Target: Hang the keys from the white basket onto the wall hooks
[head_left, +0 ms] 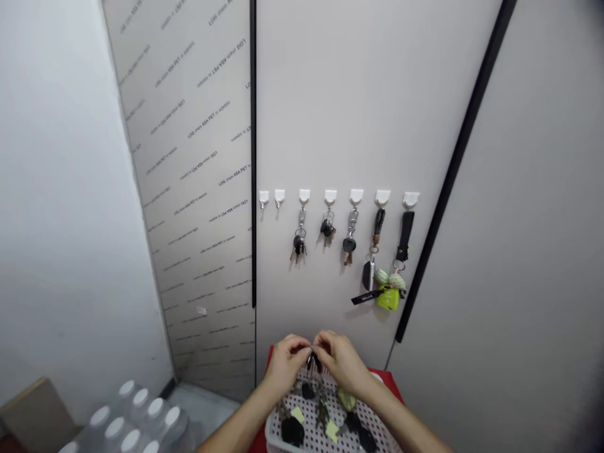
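Over a white perforated basket (270, 435), my left hand (284, 365) and my right hand (343, 362) meet fingertip to fingertip. Both are closed in a pinch on a small bunch of keys (314, 361), whose ring is mostly hidden by the fingers. Below them in the basket lie more keys, a round black item (292, 431), a yellow-green item (346, 399) and pale yellow tags (331, 431). Ahead on the panel, key bunches (299, 245) hang from white hooks (331, 197).
Two bare hooks (279, 197) are at the row's left. A black strap (404, 236) with a lime-green case (388, 297) hangs at its right end. Red material (389, 382) shows under the basket. White-capped bottles (114, 428) and a cardboard piece (38, 415) stand at lower left.
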{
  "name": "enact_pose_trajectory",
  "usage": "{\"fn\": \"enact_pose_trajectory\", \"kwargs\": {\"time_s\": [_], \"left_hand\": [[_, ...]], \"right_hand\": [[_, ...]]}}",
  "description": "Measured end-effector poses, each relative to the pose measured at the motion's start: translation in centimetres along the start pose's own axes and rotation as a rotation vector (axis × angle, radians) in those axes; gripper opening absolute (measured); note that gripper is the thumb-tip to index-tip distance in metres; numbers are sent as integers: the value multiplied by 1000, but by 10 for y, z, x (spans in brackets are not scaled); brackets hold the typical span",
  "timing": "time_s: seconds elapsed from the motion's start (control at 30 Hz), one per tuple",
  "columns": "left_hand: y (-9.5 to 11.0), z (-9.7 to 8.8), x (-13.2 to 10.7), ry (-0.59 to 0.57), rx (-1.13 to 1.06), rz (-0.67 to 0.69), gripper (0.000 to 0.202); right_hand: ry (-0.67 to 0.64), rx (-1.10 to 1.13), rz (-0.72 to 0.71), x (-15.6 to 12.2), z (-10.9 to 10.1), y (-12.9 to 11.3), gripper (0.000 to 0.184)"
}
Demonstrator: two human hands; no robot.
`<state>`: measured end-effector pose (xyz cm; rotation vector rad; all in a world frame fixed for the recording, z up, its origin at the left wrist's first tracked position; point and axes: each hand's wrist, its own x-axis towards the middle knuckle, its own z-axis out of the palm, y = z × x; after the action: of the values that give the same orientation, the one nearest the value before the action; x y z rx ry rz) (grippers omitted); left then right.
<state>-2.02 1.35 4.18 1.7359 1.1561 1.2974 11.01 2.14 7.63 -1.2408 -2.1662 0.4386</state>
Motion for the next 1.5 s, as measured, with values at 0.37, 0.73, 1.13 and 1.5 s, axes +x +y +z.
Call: {"fn": "enact_pose_trajectory", "kwargs": {"time_s": [0.37, 0.73, 1.13, 1.5], "left_hand": [[79, -84, 95, 271, -188, -43, 10], [139, -116, 187, 610, -371, -57, 7], [121, -109, 198, 637, -363, -169, 9], [25, -56, 87, 283, -429, -283, 13]], "right_hand": [[335, 191, -231, 93, -30, -66, 25], [398, -341, -275, 176, -79, -118, 36], [292, -457, -173, 181, -76, -113, 27], [48, -323, -149, 57, -36, -15, 28]]}}
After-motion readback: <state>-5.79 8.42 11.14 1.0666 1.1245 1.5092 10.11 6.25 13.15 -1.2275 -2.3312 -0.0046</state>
